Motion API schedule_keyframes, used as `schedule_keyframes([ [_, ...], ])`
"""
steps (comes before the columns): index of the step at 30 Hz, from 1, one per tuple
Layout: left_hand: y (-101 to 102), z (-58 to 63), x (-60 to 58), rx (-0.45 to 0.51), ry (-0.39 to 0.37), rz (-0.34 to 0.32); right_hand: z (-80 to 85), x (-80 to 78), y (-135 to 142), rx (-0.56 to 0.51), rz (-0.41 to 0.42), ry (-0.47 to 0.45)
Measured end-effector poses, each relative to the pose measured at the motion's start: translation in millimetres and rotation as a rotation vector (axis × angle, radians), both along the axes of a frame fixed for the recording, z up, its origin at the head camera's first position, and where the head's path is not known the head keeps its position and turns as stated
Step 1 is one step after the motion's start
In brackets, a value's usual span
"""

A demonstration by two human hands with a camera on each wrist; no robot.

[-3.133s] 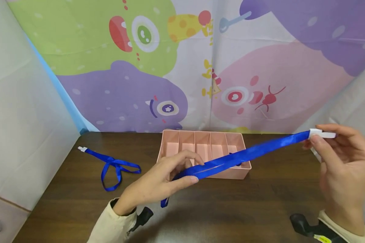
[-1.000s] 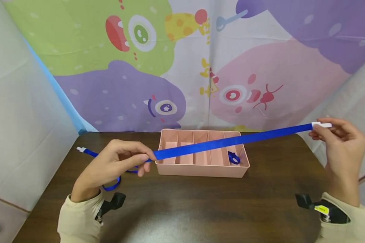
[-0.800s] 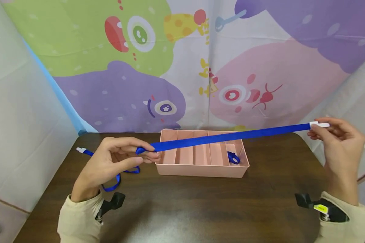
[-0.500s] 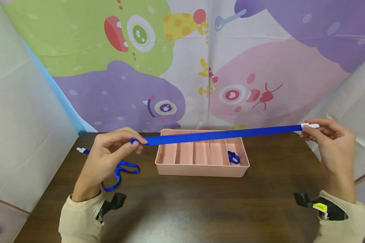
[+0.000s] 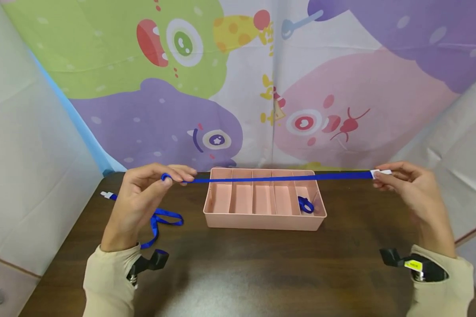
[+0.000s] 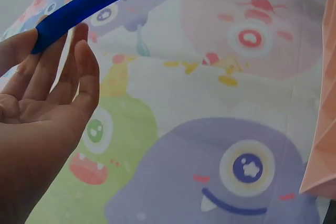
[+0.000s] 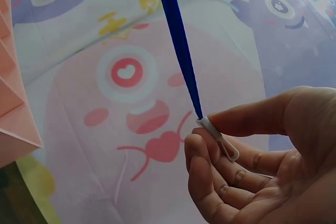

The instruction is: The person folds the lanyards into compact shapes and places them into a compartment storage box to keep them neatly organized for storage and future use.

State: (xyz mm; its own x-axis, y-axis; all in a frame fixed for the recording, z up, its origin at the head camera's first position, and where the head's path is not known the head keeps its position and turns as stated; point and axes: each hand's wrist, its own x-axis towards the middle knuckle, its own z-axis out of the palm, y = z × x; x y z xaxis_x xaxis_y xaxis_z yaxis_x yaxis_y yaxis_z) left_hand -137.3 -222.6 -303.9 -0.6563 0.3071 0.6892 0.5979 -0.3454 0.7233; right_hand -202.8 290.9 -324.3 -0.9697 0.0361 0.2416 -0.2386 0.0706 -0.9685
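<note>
While the left hand [image 5: 139, 193] is pinching the blue strap [image 5: 341, 176] at the tray's [image 5: 262, 222] nine o'clock, the right hand [image 5: 420, 193] is holding its clip [image 5: 385, 172] at three. They are seemingly straightening it, next needing even tension.

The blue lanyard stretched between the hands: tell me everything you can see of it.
The blue lanyard is a flat, smooth strap, fabric by its look, with a plastic-looking white clip whose tip is looped. It is drawn nearly straight and level, almost edge-on in the head view. The left hand pinches one end, where a small curl shows; the right hand pinches the clip. In the head view it crosses the pink tray, with no contact visible.
</note>
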Motion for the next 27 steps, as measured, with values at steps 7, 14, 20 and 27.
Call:
schedule_keyframes([
  [7, 1.9, -3.2, 0.9, 0.115, -0.022, -0.196, -0.9, -3.0, -6.0, 0.121, 0.011, -0.018],
  [14, 1.4, 0.4, 8.4, 0.133, -0.060, -0.196, -2.9, -5.6, -11.0, 0.397, 0.023, 0.032],
  [20, 1.0, 3.4, 7.9, 0.124, -0.016, -0.093, -4.0, -3.8, -6.7, 0.236, 0.063, 0.002],
  [27, 1.6, 1.6, 5.9, 0.169, 0.032, -0.089, -3.1, -1.8, -6.5, 0.083, 0.099, 0.006],
])
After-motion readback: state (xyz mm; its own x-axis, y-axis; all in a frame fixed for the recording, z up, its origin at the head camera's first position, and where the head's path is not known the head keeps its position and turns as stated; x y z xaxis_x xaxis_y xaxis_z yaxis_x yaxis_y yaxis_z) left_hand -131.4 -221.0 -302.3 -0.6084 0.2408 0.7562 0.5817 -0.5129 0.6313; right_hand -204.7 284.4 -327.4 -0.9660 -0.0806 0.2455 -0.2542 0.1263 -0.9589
